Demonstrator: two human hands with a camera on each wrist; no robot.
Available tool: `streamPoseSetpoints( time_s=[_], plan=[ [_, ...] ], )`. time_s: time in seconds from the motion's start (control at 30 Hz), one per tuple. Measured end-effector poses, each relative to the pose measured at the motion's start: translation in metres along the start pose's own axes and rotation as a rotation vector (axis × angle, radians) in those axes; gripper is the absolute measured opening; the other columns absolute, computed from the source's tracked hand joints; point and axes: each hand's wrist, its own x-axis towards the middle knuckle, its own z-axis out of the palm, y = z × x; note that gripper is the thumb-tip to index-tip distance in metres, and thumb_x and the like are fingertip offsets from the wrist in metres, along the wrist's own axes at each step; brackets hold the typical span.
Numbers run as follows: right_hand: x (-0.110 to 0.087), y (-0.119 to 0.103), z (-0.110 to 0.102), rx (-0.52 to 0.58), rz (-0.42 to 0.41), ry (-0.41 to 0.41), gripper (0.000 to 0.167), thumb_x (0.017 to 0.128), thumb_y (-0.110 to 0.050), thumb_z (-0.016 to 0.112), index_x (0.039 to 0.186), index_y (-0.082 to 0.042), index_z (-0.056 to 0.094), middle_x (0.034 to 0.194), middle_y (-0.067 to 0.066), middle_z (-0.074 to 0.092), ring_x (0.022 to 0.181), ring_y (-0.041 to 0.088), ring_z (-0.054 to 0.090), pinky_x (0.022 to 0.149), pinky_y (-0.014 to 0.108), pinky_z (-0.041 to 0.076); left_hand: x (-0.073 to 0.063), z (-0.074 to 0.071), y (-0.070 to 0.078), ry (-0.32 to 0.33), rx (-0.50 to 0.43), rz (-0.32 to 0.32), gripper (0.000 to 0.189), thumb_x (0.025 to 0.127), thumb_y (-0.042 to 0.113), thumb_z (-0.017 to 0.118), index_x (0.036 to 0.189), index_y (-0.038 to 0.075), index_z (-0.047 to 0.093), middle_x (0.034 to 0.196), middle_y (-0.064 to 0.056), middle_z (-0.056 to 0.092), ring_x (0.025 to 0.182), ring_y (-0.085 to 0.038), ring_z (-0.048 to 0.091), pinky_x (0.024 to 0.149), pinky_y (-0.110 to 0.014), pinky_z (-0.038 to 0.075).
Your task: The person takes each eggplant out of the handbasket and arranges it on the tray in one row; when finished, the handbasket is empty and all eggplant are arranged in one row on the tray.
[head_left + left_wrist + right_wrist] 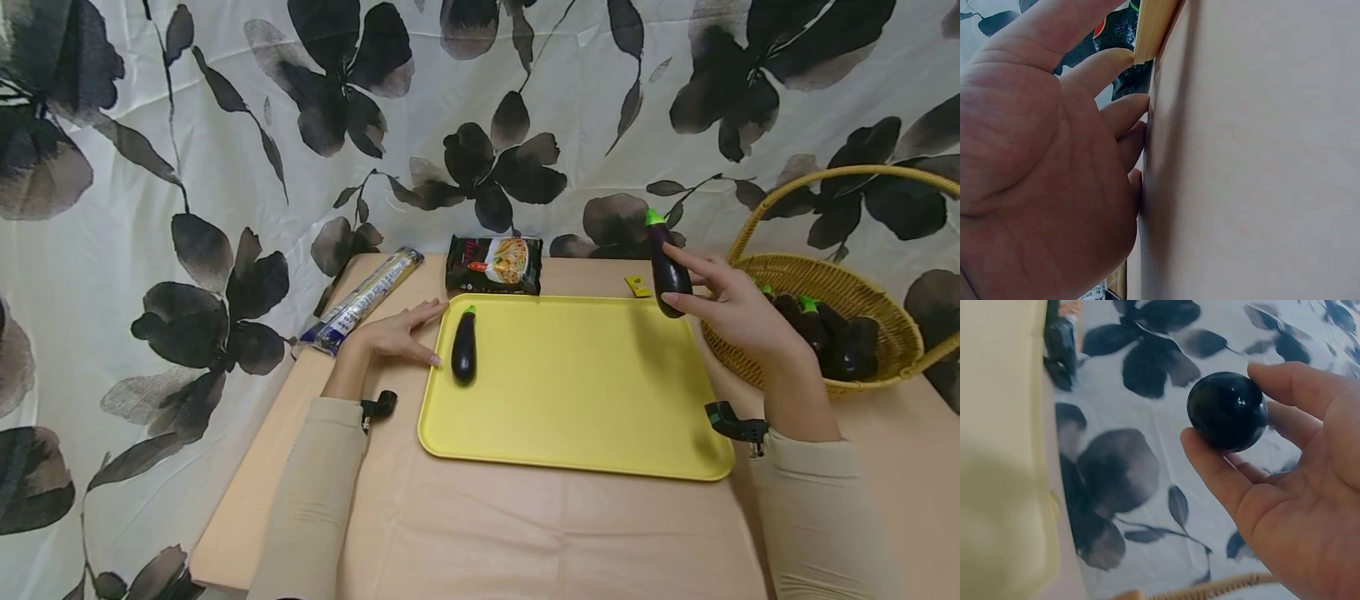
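Observation:
An eggplant (667, 271), dark purple with a bright green cap, is pinched between the thumb and fingers of my right hand (731, 304), above the tray's far right corner. In the right wrist view the rounded end of this eggplant (1227, 412) faces the camera. A second eggplant (464, 348) lies near the left edge of the yellow tray (570, 400). My left hand (397, 333) rests at the tray's left edge, fingers spread and touching the rim. The left wrist view shows the palm of my left hand (1054, 156) beside the tray's edge (1150, 31).
A wicker basket (900, 333) with a tall handle holds several eggplants at the right. Behind the tray lie a black noodle packet (493, 265) and a small yellow packet (637, 287). A long silver-blue package (367, 300) lies at the left. A floral cloth (225, 167) hangs behind the table.

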Motion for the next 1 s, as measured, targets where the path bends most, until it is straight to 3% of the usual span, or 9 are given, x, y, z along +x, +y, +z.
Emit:
streamPoseSetpoints(
  time_s=[0.13,0.33,0.47,0.6,0.83,1.0],
  plan=[
    [0.008,-0.004,0.015,0.05,0.013,-0.066,0.069,0.106,-0.024,0.062,0.163,-0.041,0.028,0.148,0.017,0.037,0.136,0.036,0.046,0.085,0.016,0.044,0.001,0.0,-0.002,0.001,0.001,0.002,0.121,0.074,0.054,0.091,0.168,0.036,0.017,0.177,0.0,0.0,0.163,-0.029,-0.009,0.13,-0.059,-0.006],
    [0.021,-0.011,0.04,0.078,-0.052,-0.131,0.071,0.102,-0.019,0.069,0.163,-0.032,0.036,0.159,0.017,0.032,0.137,0.042,0.045,0.087,0.021,0.051,0.0,-0.002,-0.002,0.0,0.01,-0.004,0.121,0.074,0.055,0.091,0.168,0.037,0.017,0.177,0.0,-0.001,0.163,-0.029,-0.009,0.13,-0.058,-0.006],
    [0.029,-0.018,0.056,0.071,-0.085,-0.164,0.074,0.097,-0.019,0.076,0.162,-0.027,0.04,0.156,0.017,0.036,0.135,0.042,0.049,0.1,0.04,0.057,0.001,-0.003,-0.002,-0.002,0.019,-0.003,0.12,0.075,0.054,0.09,0.168,0.036,0.016,0.177,-0.001,-0.001,0.163,-0.029,-0.008,0.13,-0.058,-0.006],
    [0.036,-0.025,0.07,0.042,-0.113,-0.221,0.076,0.095,-0.017,0.078,0.161,-0.023,0.042,0.154,0.022,0.038,0.129,0.042,0.053,0.104,0.058,0.054,0.001,-0.002,-0.001,-0.006,0.012,0.003,0.119,0.076,0.053,0.09,0.168,0.035,0.017,0.177,-0.001,-0.001,0.163,-0.029,-0.009,0.13,-0.058,-0.007],
    [0.048,-0.041,0.091,-0.11,-0.166,-0.282,0.076,0.091,-0.019,0.082,0.159,-0.021,0.047,0.149,0.019,0.044,0.113,0.031,0.051,0.095,0.047,0.055,0.001,0.0,0.0,-0.007,0.008,0.011,0.119,0.076,0.051,0.091,0.168,0.031,0.017,0.177,-0.003,-0.001,0.163,-0.03,-0.009,0.131,-0.056,-0.008],
    [0.054,-0.051,0.102,-0.093,-0.166,-0.288,0.077,0.09,-0.02,0.083,0.158,-0.022,0.047,0.151,0.016,0.044,0.116,0.031,0.056,0.096,0.049,0.055,0.001,0.0,0.0,-0.005,0.017,0.002,0.12,0.076,0.052,0.091,0.168,0.033,0.017,0.177,-0.002,0.0,0.163,-0.029,-0.008,0.131,-0.056,-0.006]
  ],
)
